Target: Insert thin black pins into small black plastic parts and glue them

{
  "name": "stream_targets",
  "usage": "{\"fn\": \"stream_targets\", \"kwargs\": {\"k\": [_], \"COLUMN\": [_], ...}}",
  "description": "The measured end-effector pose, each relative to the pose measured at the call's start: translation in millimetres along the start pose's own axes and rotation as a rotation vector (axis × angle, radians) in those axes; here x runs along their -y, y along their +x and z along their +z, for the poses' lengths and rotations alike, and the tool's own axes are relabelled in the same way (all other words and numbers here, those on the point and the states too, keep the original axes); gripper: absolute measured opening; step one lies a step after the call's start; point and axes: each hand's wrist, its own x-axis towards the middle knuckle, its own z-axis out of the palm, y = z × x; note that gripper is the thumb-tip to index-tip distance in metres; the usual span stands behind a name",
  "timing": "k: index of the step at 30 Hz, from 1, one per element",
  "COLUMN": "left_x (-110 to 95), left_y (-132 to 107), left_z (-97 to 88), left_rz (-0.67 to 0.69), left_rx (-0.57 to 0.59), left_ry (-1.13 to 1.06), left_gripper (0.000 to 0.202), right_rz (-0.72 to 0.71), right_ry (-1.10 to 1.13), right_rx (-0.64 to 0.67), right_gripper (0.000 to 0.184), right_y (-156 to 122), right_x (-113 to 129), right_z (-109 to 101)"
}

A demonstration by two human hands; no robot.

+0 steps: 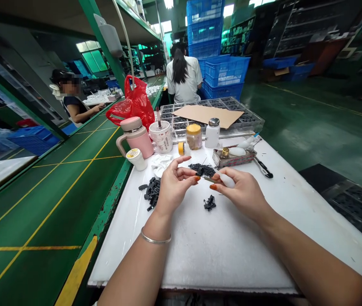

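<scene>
My left hand [176, 180] pinches a small black plastic part [200, 171] between thumb and fingers. Facing it, my right hand [240, 187] is closed on a small white squeeze bottle [227, 180], whose thin tip points at the part. Exactly where the tip meets the part is too small to tell. A heap of tiny black pieces [204, 168] lies just behind my fingertips. Larger black parts [152, 193] are piled beside my left wrist, partly hidden by it. Below my hands a little cluster of black parts [209, 203] rests on the white tabletop [225, 250].
Along the table's back stand a pink flask [138, 140], a mug [162, 138], a yellow-lidded jar [194, 138] and a white pump bottle [212, 134]. A small box [235, 158] and a black-handled cutter [263, 168] lie right. A green conveyor [47, 199] runs left. Two people sit beyond.
</scene>
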Motion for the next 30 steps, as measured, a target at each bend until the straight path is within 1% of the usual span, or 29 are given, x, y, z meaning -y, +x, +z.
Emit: {"fn": "stream_targets", "kwargs": {"k": [1,3,7,11,13,15,16,17,18,21,22,23,24,25,26,28,29,30], "left_x": [0,0,-1,-2,-2,-1,-1,0,1,5,7,8,8,8,7,3,1,-1], "left_y": [0,0,-2,-3,-4,-4,-5,-5,-5,-6,-5,-4,-3,-1,1,6,8,9], "left_z": [0.2,1.1,5.0,9.9,11.7,13.0,13.7,14.4,15.2,16.0,15.0,13.0,9.9,6.0,1.5,-7.3,-10.6,-12.6], "left_rz": [0.001,0.006,0.008,-0.009,-0.012,-0.009,-0.008,-0.009,-0.011,-0.020,-0.029,-0.038,-0.038,-0.023,0.010,0.118,0.155,0.166], "left_rx": [0.000,0.003,-0.012,-0.017,-0.014,-0.024,-0.036,-0.054,-0.075,-0.142,-0.155,-0.167,-0.188,-0.224,-0.281,-0.427,-0.473,-0.486], "left_ry": [-0.009,-0.024,-0.047,-0.079,-0.093,-0.097,-0.098,-0.098,-0.098,-0.107,-0.113,-0.120,-0.129,-0.140,-0.156,-0.206,-0.236,-0.268], "left_gripper": [0.061,0.061,0.060,0.055,0.054,0.053,0.052,0.051,0.050,0.045,0.043,0.041,0.040,0.038,0.036,0.034,0.035,0.036], "right_rz": [-0.001,0.026,0.135,0.320,0.404,0.426,0.395,0.334,0.249,-0.050,-0.134,-0.200,-0.233,-0.224,-0.172,-0.004,0.073,0.124], "right_ry": [-0.008,0.048,0.349,0.685,0.793,0.813,0.769,0.674,0.527,-0.027,-0.166,-0.261,-0.312,-0.318,-0.276,-0.067,0.054,0.143], "right_rx": [0.000,0.059,0.232,0.394,0.479,0.514,0.499,0.455,0.379,0.069,-0.011,-0.068,-0.098,-0.100,-0.076,0.023,0.063,0.077], "right_gripper": [0.022,0.024,0.032,0.032,0.031,0.029,0.030,0.030,0.031,0.028,0.025,0.023,0.023,0.023,0.025,0.030,0.033,0.034], "right_y": [0,1,4,6,7,7,6,5,3,-4,-6,-8,-9,-9,-8,-3,0,4], "right_x": [0,-2,-6,-10,-11,-11,-11,-9,-7,1,4,5,6,5,4,0,-3,-7], "right_z": [0,-1,1,4,4,4,3,3,3,3,3,2,1,0,-3,-11,-16,-22]}}
